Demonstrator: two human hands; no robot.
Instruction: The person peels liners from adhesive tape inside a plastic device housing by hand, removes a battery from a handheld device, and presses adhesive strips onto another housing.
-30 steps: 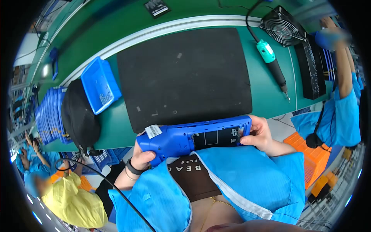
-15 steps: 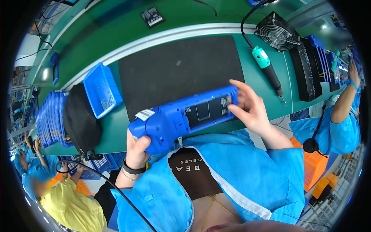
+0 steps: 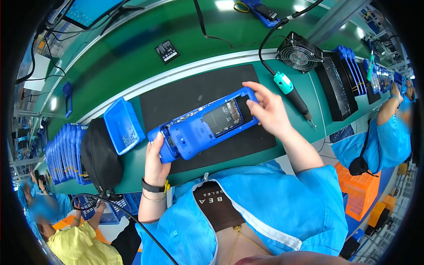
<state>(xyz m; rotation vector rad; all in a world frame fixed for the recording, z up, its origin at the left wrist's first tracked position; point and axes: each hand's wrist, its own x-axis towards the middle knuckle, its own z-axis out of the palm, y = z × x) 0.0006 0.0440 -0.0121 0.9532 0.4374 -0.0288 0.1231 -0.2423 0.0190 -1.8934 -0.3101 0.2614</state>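
The blue device [image 3: 186,134], partly open, slants over the black mat [image 3: 170,96].

Mid-frame: device [image 3: 190,140] blocks part of the mat [image 3: 176,95]. I can pass over its upper strip, below the rail [image 3: 176,74]. Upper right: driver [image 3: 297,99], cord [image 3: 260,51], fan [image 3: 300,55] in my way. Left: tray [image 3: 116,117], bag [image 3: 99,152].
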